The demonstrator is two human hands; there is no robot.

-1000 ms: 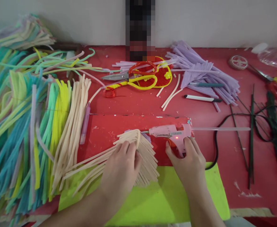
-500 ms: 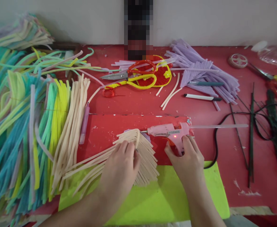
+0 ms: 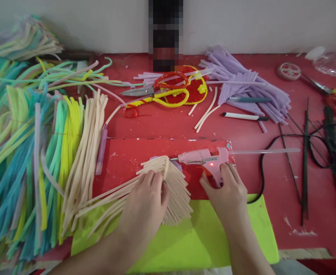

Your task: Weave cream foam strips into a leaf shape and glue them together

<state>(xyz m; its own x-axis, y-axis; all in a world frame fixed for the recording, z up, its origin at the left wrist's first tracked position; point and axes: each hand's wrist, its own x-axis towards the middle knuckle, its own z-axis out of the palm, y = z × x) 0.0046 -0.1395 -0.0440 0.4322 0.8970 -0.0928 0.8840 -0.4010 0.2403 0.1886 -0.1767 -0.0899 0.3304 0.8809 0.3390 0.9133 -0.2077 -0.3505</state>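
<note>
My right hand [image 3: 227,193] is wrapped round the grip of a pink hot glue gun [image 3: 196,157], whose small light glows orange. A clear glue stick [image 3: 267,151] sticks out of its back. The gun's nozzle meets the upper edge of a leaf-shaped piece of cream pipe cleaners [image 3: 178,200], laid in slanting rows with loose ends to the left. Closed over the middle of that piece, my left hand [image 3: 147,194] presses its fingers together on the strips; the fingertips are partly hidden. Under the piece lies a lime-green board [image 3: 202,244], with a bit of purple showing behind the tip.
Bundles of coloured pipe cleaners [image 3: 21,152] fill the left side. Scissors [image 3: 156,91], purple pipe cleaners [image 3: 242,84] and a white pen [image 3: 244,116] lie at the back of the red table [image 3: 162,126]. On the right are a black cord [image 3: 262,172], dark stems [image 3: 305,172] and more scissors [image 3: 328,93].
Both hands, the glue gun and the cream piece look the same. The view has shifted very slightly.
</note>
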